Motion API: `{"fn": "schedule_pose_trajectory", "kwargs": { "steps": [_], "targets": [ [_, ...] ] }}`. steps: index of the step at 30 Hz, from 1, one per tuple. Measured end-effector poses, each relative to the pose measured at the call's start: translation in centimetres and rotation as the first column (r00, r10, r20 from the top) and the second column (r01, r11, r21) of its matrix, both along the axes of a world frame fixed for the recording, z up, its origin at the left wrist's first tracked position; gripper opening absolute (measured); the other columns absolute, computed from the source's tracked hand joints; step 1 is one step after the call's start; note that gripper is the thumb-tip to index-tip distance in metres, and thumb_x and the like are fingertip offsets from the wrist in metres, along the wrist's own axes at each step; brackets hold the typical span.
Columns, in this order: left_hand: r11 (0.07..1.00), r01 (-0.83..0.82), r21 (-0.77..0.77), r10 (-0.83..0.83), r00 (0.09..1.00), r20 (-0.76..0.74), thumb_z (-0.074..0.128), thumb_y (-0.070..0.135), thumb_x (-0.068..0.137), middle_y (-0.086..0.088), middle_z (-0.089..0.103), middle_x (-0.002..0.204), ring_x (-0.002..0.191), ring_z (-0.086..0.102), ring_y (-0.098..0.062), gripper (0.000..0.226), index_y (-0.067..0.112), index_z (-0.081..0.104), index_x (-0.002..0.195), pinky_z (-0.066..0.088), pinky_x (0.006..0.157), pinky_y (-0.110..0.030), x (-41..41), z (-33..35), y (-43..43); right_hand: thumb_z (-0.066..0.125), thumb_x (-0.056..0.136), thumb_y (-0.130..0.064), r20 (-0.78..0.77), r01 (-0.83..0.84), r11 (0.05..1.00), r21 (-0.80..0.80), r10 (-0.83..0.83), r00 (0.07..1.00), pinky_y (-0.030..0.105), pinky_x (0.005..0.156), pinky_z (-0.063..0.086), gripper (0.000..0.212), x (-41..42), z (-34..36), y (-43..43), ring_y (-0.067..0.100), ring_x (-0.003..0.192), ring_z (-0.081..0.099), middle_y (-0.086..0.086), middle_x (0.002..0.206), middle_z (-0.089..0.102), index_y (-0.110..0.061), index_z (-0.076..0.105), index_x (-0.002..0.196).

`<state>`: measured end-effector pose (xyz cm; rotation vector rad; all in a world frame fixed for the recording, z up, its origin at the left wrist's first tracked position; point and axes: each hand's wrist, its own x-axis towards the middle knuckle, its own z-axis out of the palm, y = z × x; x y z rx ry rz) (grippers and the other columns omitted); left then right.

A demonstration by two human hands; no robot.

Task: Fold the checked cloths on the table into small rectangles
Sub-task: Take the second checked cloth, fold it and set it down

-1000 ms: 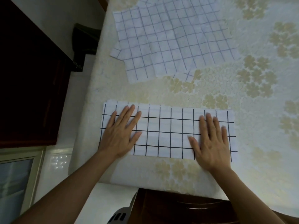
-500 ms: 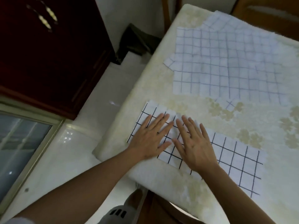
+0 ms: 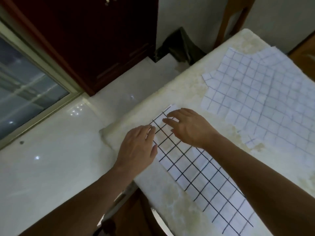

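Table (image 3: pixel 179 103): both hands at folded cloth (image 3: pixel 204 181) end.

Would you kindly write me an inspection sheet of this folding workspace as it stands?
Surface: table under a pale flower-patterned cover.
Job's things: black-checked cloth folded into a long strip; pale-checked cloth spread unfolded beyond it.
Clutter: nothing seen.
Hands: left hand and right hand both at the strip's far end, fingers on the cloth; grip unclear.
Cables: nothing seen.
Surroundings: dark wooden cabinet, window, glossy white floor.

Dark wood cabinet (image 3: pixel 95 36), glossy white floor (image 3: pixel 51 150), window (image 3: pixel 22 86)
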<state>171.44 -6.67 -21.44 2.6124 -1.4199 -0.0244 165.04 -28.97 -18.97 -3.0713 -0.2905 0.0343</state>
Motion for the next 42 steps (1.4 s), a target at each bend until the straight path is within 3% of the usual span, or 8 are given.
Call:
{"fn": "schedule_pose_trajectory", "kwargs": {
  "steps": [6, 12, 17, 20, 24, 33, 37, 42],
  "targets": [
    [0.983, -0.160, 0.095, 0.157, 0.987, 0.035, 0.073, 0.029, 0.078, -0.009, 0.066, 0.098, 0.085, 0.060, -0.026, 0.039, 0.007, 0.068, 0.110, 0.048, 0.066, -0.038, 0.3, 0.6, -0.3, 0.058, 0.088, -0.019, -0.020, -0.155, 0.987, -0.048, 0.154, 0.988, 0.046, 0.094, 0.051, 0.037, 3.4, -0.7, 0.1, 0.032, 0.100, 0.066, 0.011, 0.118, 0.066, -0.014, 0.066, 0.124],
    [0.975, -0.176, 0.134, 0.167, 0.983, 0.074, 0.068, 0.026, 0.080, -0.008, 0.062, 0.089, 0.080, 0.055, -0.025, 0.023, 0.009, 0.066, 0.097, 0.043, 0.065, -0.038, 1.3, 0.1, -2.0, 0.069, 0.086, -0.022, -0.084, -0.254, 0.963, -0.085, 0.247, 0.965, 0.044, 0.086, 0.052, 0.038, 6.2, -1.5, -0.1, 0.030, 0.094, 0.064, 0.010, 0.113, 0.064, -0.014, 0.064, 0.123],
    [0.967, -0.216, 0.136, 0.210, 0.976, 0.060, 0.072, 0.026, 0.078, -0.007, 0.060, 0.085, 0.077, 0.056, -0.023, 0.025, 0.010, 0.066, 0.096, 0.044, 0.064, -0.037, 1.7, -0.6, -2.9, 0.033, 0.092, -0.027, -0.140, -0.307, 0.949, -0.077, 0.294, 0.945, 0.047, 0.080, 0.052, 0.044, 7.3, -1.6, 0.2, 0.031, 0.092, 0.062, 0.012, 0.109, 0.063, -0.011, 0.065, 0.119],
    [0.965, -0.227, 0.129, 0.222, 0.974, 0.055, 0.071, 0.027, 0.077, -0.006, 0.058, 0.082, 0.075, 0.055, -0.023, 0.025, 0.010, 0.064, 0.094, 0.041, 0.064, -0.036, 1.8, -0.8, -3.5, 0.059, 0.089, -0.022, -0.139, -0.303, 0.951, -0.062, 0.292, 0.946, 0.047, 0.078, 0.054, 0.030, 7.8, -1.8, -0.1, 0.030, 0.091, 0.062, 0.011, 0.107, 0.063, -0.010, 0.066, 0.116],
    [0.956, -0.263, 0.129, 0.257, 0.965, 0.058, 0.072, 0.029, 0.076, -0.005, 0.058, 0.079, 0.075, 0.054, -0.023, 0.025, 0.010, 0.063, 0.088, 0.039, 0.065, -0.037, 2.2, -0.8, -3.9, 0.082, 0.078, -0.019, -0.177, -0.336, 0.942, -0.002, 0.330, 0.927, 0.045, 0.075, 0.055, 0.041, 8.6, -1.8, -0.5, 0.028, 0.090, 0.062, 0.011, 0.104, 0.064, -0.010, 0.065, 0.114],
    [0.941, -0.300, 0.159, 0.302, 0.953, 0.006, 0.058, 0.038, 0.087, -0.003, 0.059, 0.093, 0.090, 0.053, -0.020, 0.028, 0.014, 0.062, 0.100, 0.038, 0.079, -0.039, 2.3, -0.9, -4.5, 0.068, 0.091, -0.026, -0.304, -0.330, 0.942, 0.068, 0.334, 0.892, 0.035, 0.086, 0.045, 0.037, 9.5, -1.2, -0.5, 0.022, 0.110, 0.048, 0.006, 0.122, 0.051, -0.018, 0.059, 0.126],
    [0.975, -0.201, 0.097, 0.196, 0.979, 0.054, 0.067, 0.032, 0.080, -0.005, 0.059, 0.087, 0.083, 0.054, -0.022, 0.024, 0.012, 0.064, 0.094, 0.043, 0.076, -0.040, 2.2, -0.8, -4.4, 0.070, 0.089, -0.031, -0.348, -0.299, 0.948, 0.113, 0.320, 0.881, 0.033, 0.086, 0.045, 0.025, 9.4, -0.5, -0.6, 0.017, 0.106, 0.049, 0.000, 0.117, 0.053, -0.023, 0.069, 0.112],
    [0.988, -0.155, 0.010, 0.153, 0.985, 0.075, 0.064, 0.027, 0.080, -0.007, 0.062, 0.089, 0.082, 0.057, -0.023, 0.028, 0.010, 0.063, 0.102, 0.046, 0.081, -0.041, 2.6, -0.2, -3.6, 0.070, 0.091, -0.024, -0.233, -0.283, 0.953, 0.111, 0.302, 0.924, 0.040, 0.081, 0.051, 0.011, 9.0, -0.6, -0.4, 0.022, 0.093, 0.063, 0.001, 0.105, 0.069, -0.019, 0.077, 0.098]
  ]
}}
